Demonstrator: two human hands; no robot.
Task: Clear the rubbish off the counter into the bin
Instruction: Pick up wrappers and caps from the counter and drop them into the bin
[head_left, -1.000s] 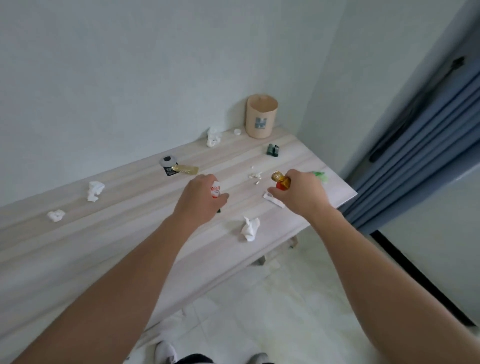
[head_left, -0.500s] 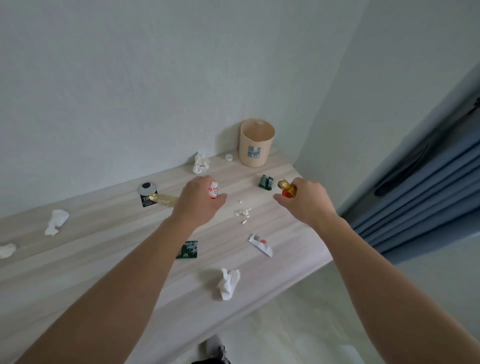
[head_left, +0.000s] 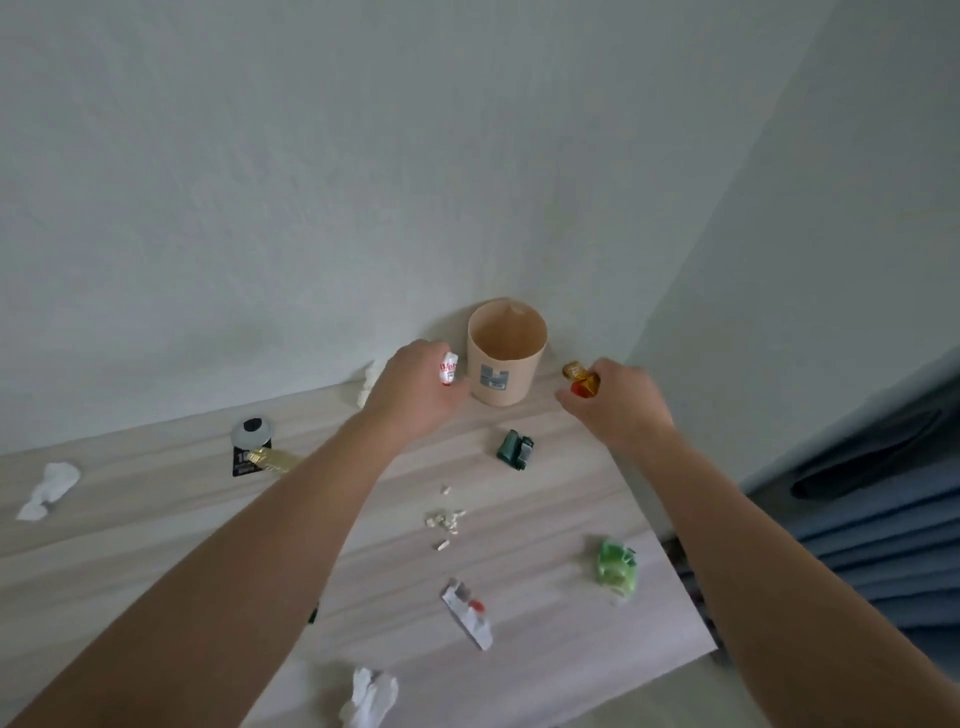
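Note:
A tan open bin (head_left: 506, 358) stands on the pale wooden counter (head_left: 156, 519) against the wall, near the corner. My left hand (head_left: 413, 392) is just left of the bin, closed around a white wrapper with red print (head_left: 449, 368). My right hand (head_left: 615, 402) is just right of the bin, gripping a gold and red wrapper (head_left: 581, 379). Both hands sit at about the height of the bin's side, below its rim.
Litter lies on the counter: a dark green wrapper (head_left: 515, 450), small pale crumbs (head_left: 444, 518), a light green wrapper (head_left: 616, 567), a white and red sachet (head_left: 467, 613), crumpled tissues (head_left: 370, 699) (head_left: 49, 488), a black card with a gold strip (head_left: 257, 457). Blue curtain (head_left: 883, 499) hangs right.
Both hands have moved forward across the counter to either side of the bin, each still holding its wrapper. The view has come closer to the bin.

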